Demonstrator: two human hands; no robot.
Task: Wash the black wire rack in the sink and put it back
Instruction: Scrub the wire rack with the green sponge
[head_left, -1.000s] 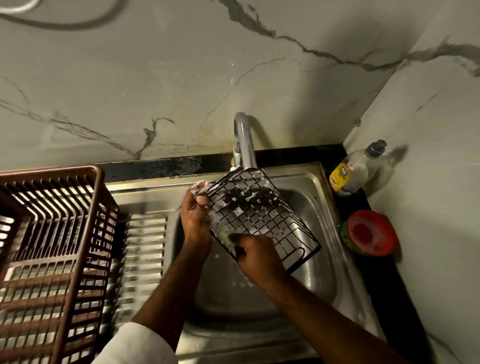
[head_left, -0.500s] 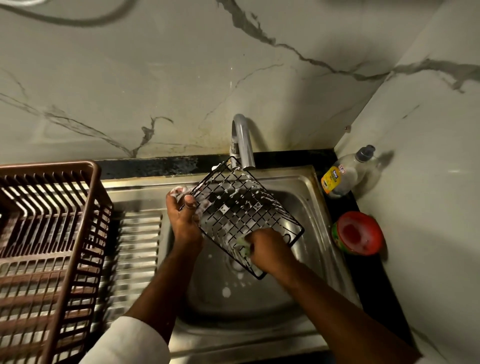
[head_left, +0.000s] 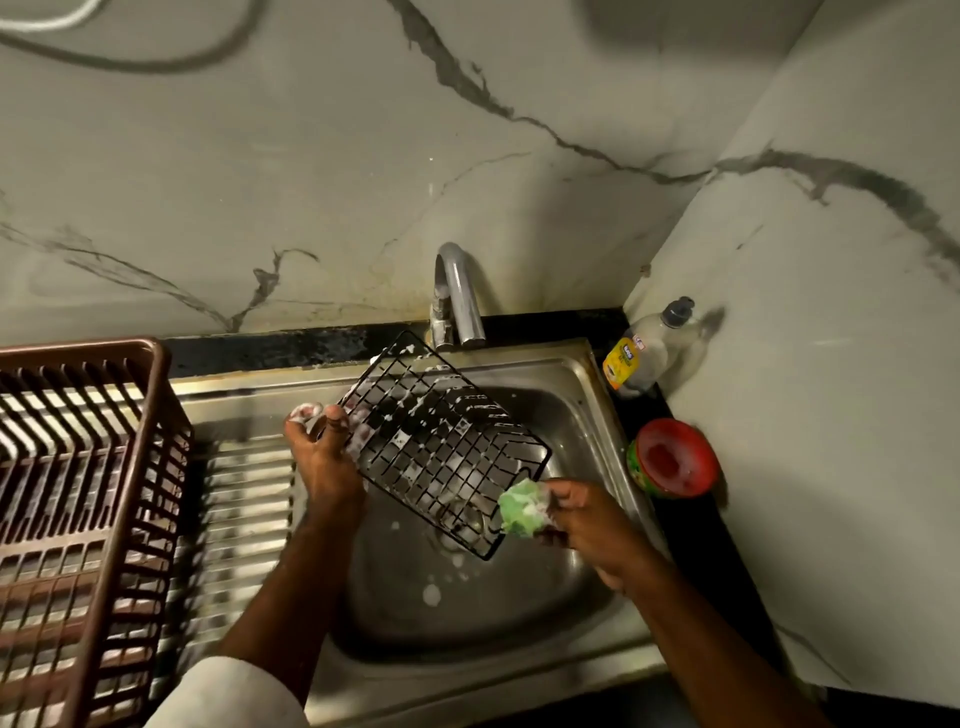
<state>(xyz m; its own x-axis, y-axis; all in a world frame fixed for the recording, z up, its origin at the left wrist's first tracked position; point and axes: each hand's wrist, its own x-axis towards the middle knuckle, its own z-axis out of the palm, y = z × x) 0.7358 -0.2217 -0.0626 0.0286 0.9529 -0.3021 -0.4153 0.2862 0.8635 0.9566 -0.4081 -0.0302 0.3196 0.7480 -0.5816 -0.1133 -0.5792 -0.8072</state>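
Over the steel sink (head_left: 582, 384), the left hand (head_left: 324, 457) grips the soapy black wire rack (head_left: 441, 441) by its left edge, long axis slanting down toward the right hand (head_left: 582, 514), which pinches a green sponge (head_left: 522, 506) touching its lower-right corner.

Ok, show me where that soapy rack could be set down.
Bare room: the ribbed drainboard between the brown basket and the basin, and the basin floor below the rack. Crowded: the right ledge, taken by the soap bottle and red tub.
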